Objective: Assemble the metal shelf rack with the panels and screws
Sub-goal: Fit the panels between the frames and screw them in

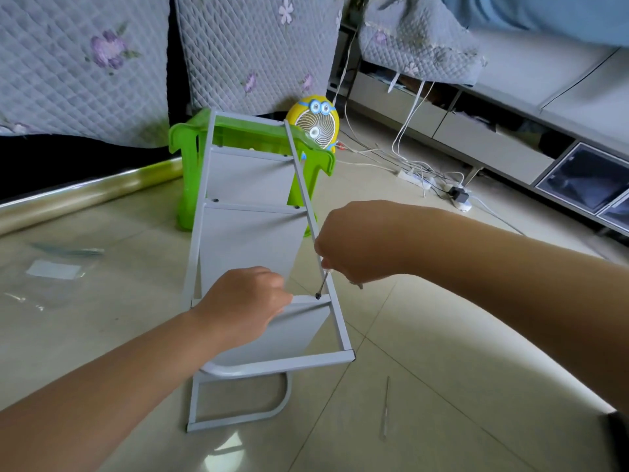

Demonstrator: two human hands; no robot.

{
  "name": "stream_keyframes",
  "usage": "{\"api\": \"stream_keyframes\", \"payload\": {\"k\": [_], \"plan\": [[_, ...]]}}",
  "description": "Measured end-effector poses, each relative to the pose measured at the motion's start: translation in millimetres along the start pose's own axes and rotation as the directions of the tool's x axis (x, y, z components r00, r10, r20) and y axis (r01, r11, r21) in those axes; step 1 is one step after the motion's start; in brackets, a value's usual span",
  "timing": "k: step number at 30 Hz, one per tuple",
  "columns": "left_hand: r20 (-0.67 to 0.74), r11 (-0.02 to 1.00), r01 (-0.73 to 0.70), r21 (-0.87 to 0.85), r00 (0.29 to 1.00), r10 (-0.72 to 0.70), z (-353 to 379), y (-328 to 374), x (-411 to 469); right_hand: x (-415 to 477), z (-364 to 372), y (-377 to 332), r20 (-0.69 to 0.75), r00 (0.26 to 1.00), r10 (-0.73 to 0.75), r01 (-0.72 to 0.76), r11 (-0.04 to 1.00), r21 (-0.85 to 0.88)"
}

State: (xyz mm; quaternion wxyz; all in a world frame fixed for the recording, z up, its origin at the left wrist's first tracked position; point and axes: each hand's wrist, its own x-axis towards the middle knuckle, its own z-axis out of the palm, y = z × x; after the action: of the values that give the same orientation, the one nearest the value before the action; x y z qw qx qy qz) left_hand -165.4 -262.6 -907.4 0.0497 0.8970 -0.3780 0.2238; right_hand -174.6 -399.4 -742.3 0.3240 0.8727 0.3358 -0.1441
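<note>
Left hand (245,310) grips grey metal shelf panel (296,332); right hand (360,245) pinches slim steel screwdriver (323,283) on black screw (318,296). Hold shaft square to screw, panel steady.

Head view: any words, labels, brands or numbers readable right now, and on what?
No text is readable.
The yellow fan shows only a cartoon face.
The white patch in the plastic bag is too blurred to tell.
The shelf rack and screwdriver show no markings.
</note>
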Motion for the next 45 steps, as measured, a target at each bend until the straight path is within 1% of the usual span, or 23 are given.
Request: {"api": "stream_keyframes", "payload": {"k": [2,4,7,11,13,15,19,24,26,28,29,30,32,33,35,37,39,41,42,45], "plan": [[-0.028,1.0,-0.006,-0.001,1.0,0.006,2,-1,1,1,-1,4,0.031,0.998,0.053,-0.055,0.997,0.052],[-0.023,1.0,-0.004,-0.03,1.0,0.004,3,0,1,3,-1,8,0.087,0.992,0.093,-0.102,0.99,0.101],[0.02,0.998,0.02,-0.06,1.0,-0.019,2,1,1,6,0,6,0.139,0.983,0.122,-0.147,0.971,0.188],[0.037,0.996,0.025,-0.09,0.999,-0.022,2,1,1,1,1,8,0.156,0.98,0.125,-0.168,0.939,0.3],[0.03,0.995,0.026,-0.099,0.999,-0.023,0,1,2,-4,1,10,0.13,0.985,0.116,-0.152,0.936,0.318],[0.015,0.994,0.018,-0.109,1.0,-0.016,0,0,1,-6,4,10,0.056,0.991,0.118,-0.129,0.947,0.294],[-0.035,0.992,-0.011,-0.125,0.999,0.007,2,-2,-3,-6,8,12,-0.1,0.994,0.049,-0.032,0.985,0.171],[-0.072,0.987,-0.02,-0.157,0.997,0.009,1,-3,-1,-7,11,14,-0.129,0.992,0.001,0.016,0.992,0.127],[-0.08,0.984,-0.019,-0.175,0.997,0.005,1,-4,-1,-10,12,14,-0.115,0.993,0.029,-0.018,0.995,0.094],[-0.086,0.986,-0.014,-0.169,0.996,-0.001,3,-5,-1,-9,12,15,-0.081,0.991,0.106,-0.096,0.989,0.111],[-0.087,0.986,-0.012,-0.167,0.996,-0.003,3,-5,0,-7,11,14,-0.046,0.989,0.138,-0.13,0.98,0.148],[-0.087,0.986,-0.008,-0.165,0.996,-0.007,3,-4,0,-3,10,14,-0.013,0.986,0.167,-0.16,0.962,0.221],[-0.074,0.987,-0.003,-0.158,0.997,-0.009,3,-4,-1,4,9,13,0.032,0.972,0.231,-0.226,0.902,0.367],[-0.066,0.988,0.0,-0.154,0.998,-0.01,3,-3,-1,5,8,13,0.042,0.968,0.247,-0.244,0.889,0.388],[-0.048,0.989,-0.011,-0.147,0.999,0.004,1,-2,0,3,8,13,0.054,0.966,0.252,-0.254,0.899,0.358],[-0.033,0.989,-0.018,-0.149,0.999,0.013,-1,-2,1,-2,12,16,0.066,0.972,0.224,-0.233,0.921,0.312],[-0.038,0.989,-0.022,-0.148,0.999,0.016,-2,-2,1,-7,16,19,0.059,0.98,0.189,-0.197,0.918,0.343],[-0.051,0.988,-0.023,-0.152,0.999,0.015,0,-3,-1,-9,19,17,0.0,0.989,0.146,-0.139,0.94,0.313],[-0.053,0.988,-0.02,-0.153,0.999,0.012,1,-2,-1,-8,21,17,-0.04,0.992,0.124,-0.109,0.957,0.268],[-0.046,0.988,-0.022,-0.15,0.999,0.015,2,-2,-1,-8,21,16,-0.153,0.988,0.023,-0.012,0.997,0.074]]}}
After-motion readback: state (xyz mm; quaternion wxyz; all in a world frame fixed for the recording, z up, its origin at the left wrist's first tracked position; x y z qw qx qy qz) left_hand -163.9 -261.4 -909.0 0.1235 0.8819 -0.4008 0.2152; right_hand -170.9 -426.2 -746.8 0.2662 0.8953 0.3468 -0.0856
